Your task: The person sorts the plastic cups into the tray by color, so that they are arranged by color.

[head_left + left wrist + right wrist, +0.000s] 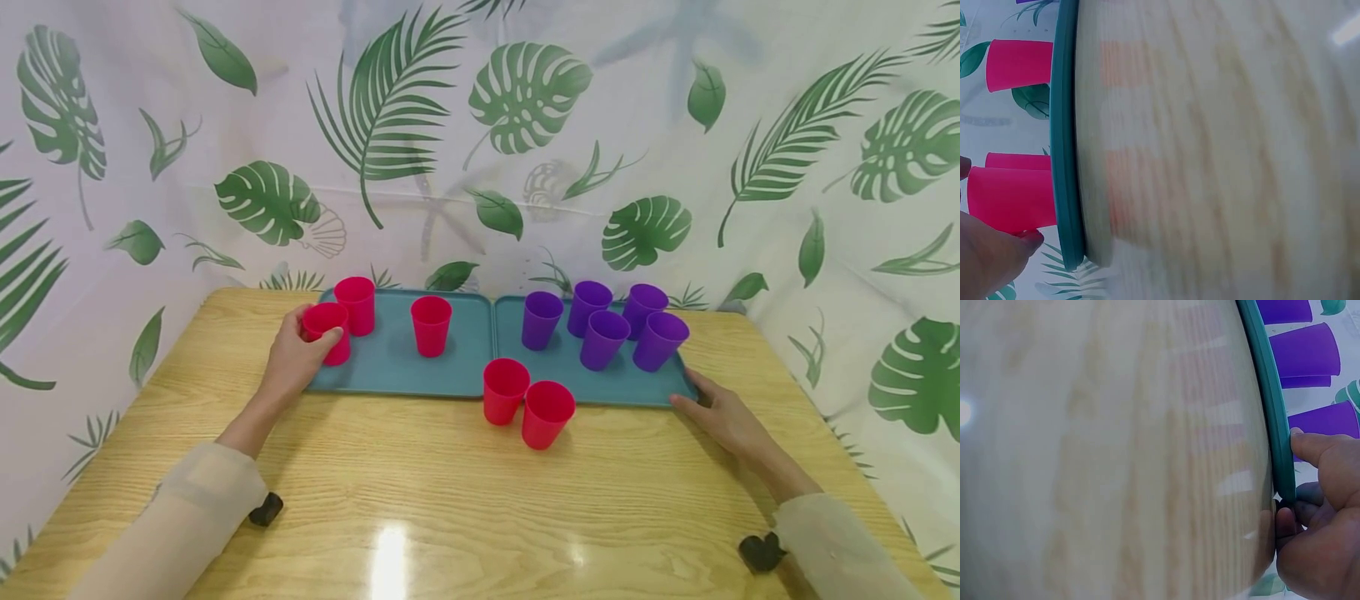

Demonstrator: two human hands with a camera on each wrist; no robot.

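Note:
My left hand (pixel 291 357) holds a red cup (pixel 1013 197) between thumb and fingers. That cup stands at the left end of the left teal tray (pixel 397 379). Just behind it is a second red cup (pixel 357 308), and a third red cup (pixel 431 327) stands apart to the right on the same tray. At the front right corner of the right teal tray (pixel 1279 437), my right hand (pixel 723 417) grips the edge, thumb on the rim and the other fingers curled at the corner. Several purple cups (pixel 603 342) stand upright on this tray.
Two more red cups, one on the left (pixel 504 393) and one on the right (pixel 547 417), stand side by side on the wooden table (pixel 420 483) in front of the trays. The trays adjoin. A leaf-printed cloth (pixel 420 225) hangs behind the table.

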